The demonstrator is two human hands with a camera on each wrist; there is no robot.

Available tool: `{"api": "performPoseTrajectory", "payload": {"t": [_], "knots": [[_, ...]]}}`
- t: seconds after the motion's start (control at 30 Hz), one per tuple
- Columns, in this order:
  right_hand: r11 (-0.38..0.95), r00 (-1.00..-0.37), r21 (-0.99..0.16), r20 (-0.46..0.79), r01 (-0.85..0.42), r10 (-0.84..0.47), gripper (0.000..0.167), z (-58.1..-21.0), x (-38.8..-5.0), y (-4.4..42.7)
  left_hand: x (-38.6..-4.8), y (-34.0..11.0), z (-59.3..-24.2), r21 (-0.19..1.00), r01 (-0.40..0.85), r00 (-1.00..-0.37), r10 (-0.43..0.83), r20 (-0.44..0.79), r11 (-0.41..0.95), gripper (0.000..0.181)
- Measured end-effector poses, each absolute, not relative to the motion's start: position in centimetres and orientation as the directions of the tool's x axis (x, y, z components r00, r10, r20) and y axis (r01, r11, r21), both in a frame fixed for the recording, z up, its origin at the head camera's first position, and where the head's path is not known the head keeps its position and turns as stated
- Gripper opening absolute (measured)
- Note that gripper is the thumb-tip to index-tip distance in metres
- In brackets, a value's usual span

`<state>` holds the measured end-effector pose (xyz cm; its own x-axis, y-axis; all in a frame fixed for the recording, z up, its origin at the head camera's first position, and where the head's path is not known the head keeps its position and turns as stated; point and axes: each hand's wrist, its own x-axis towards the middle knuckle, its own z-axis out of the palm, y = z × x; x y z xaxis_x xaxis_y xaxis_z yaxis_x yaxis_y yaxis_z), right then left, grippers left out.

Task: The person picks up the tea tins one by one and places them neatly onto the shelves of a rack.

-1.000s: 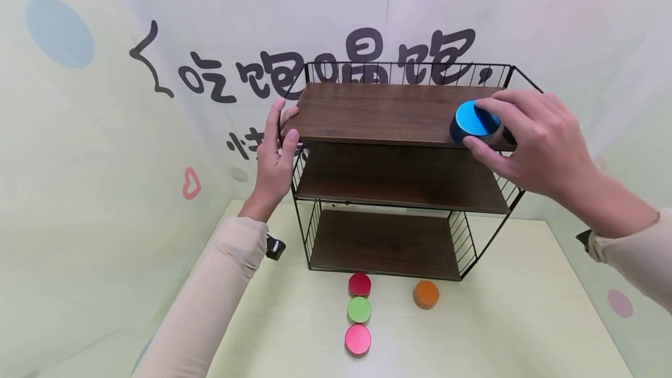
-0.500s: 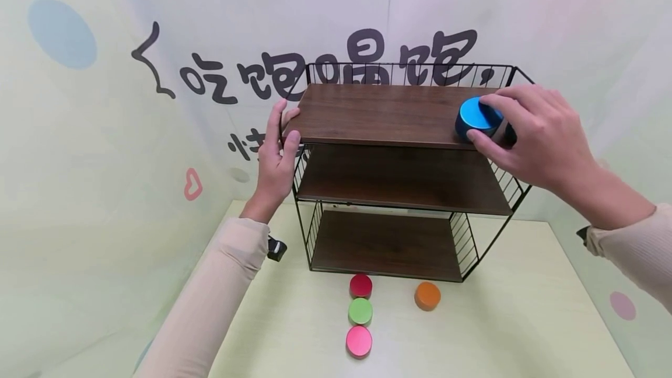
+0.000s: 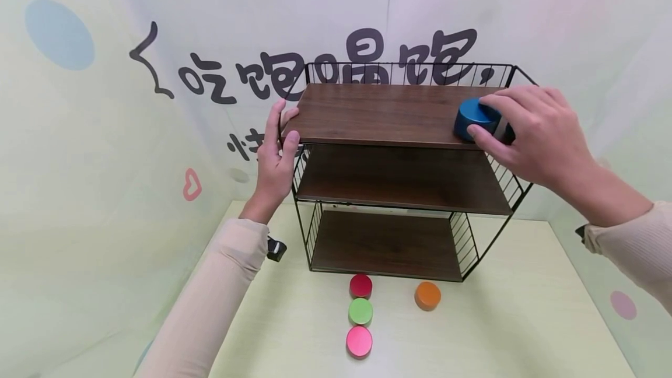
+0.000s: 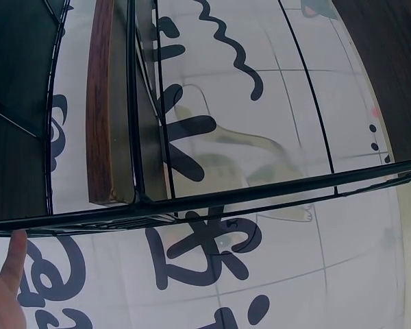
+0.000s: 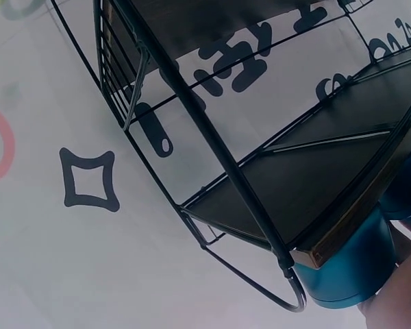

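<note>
A black wire rack with dark wooden shelves (image 3: 378, 111) stands on the table in the head view. My left hand (image 3: 275, 159) grips its upper left side, thumb at the front edge and fingers behind the wire. In the left wrist view only a few fingertips (image 4: 12, 264) show beside the frame. On the right end of the top shelf, my right hand (image 3: 543, 133) holds a blue round tin (image 3: 475, 120) between thumb and fingers. A second blue tin (image 5: 349, 271) stands at the shelf's right end, mostly hidden beneath that hand in the head view.
In front of the rack, a red tin (image 3: 360, 286), a green tin (image 3: 360, 311) and a pink tin (image 3: 359, 341) form a line on the pale table (image 3: 530, 308). An orange tin (image 3: 427, 296) sits to their right. Behind hangs a printed cloth (image 3: 336, 4).
The held blue tin has shifted slightly right along the top shelf, and its top now looks darker. My right hand moved with it; the left hand kept its place on the rack.
</note>
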<state>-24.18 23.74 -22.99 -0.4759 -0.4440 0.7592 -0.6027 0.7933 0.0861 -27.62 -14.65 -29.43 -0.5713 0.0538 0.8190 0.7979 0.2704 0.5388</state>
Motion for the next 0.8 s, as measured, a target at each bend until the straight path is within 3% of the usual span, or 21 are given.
{"api": "performPoseTrajectory", "payload": {"t": [0.2, 0.4, 0.53, 0.8], "knots": [[0.797, -0.478, 0.089, 0.758, -0.598, -0.443, 0.053, -23.1, -24.1, 23.9, -27.6, -14.7, -29.4, 0.548, 0.79, -0.581, 0.05, 0.812, 0.273, 0.046], [0.779, -0.394, 0.11, 0.813, -0.618, -0.428, 0.07, -23.5, -23.6, 23.9, -29.4, -15.2, -30.9, 0.542, 0.796, -0.574, 0.051, 0.817, 0.269, 0.049], [0.774, -0.349, 0.156, 0.826, -0.613, -0.443, 0.069, -23.5, -22.7, 24.3, -30.6, -15.6, -31.8, 0.532, 0.802, -0.565, 0.059, 0.823, 0.27, 0.051], [0.804, -0.346, 0.095, 0.868, -0.588, -0.355, 0.071, -23.6, -20.6, 24.7, -30.9, -15.7, -31.9, 0.508, 0.818, -0.542, 0.065, 0.838, 0.271, 0.05]]}}
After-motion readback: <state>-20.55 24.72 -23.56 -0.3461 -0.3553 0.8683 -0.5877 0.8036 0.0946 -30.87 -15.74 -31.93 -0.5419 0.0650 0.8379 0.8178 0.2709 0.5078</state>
